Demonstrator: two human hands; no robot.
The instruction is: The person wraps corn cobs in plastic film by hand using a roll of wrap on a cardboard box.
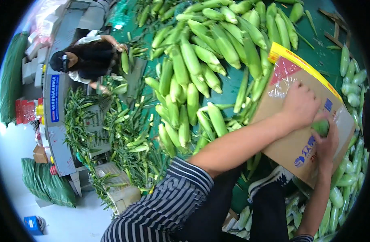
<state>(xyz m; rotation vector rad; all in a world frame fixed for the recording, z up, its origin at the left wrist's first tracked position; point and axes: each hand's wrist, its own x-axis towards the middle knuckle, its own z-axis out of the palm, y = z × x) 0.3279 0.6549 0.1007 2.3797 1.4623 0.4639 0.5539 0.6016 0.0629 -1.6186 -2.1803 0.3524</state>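
A cardboard carton [272, 130] lies tilted in front of me. Clear plastic film covers part of it, with a yellow printed strip [306, 71] along one edge. Above the cardboard my left hand [300, 104] is curled into a fist; whether its fingers grip film cannot be seen. Close beside it, my right hand [328, 142] has thumb and fingers around a rounded green thing [321, 127], perhaps the end of an ear of corn. Most of that thing is hidden, and both hands are slightly blurred. Writing is printed on the carton.
Green ears of corn [191, 57] are heaped on the green floor [230, 81]. Film-wrapped ears [344, 178] lie at the right. Cut husks [127, 136] surround plastic crates [118, 184]. A co-worker [94, 57] handles corn near a metal table [62, 142]. Wooden slats [334, 28] lie upper right.
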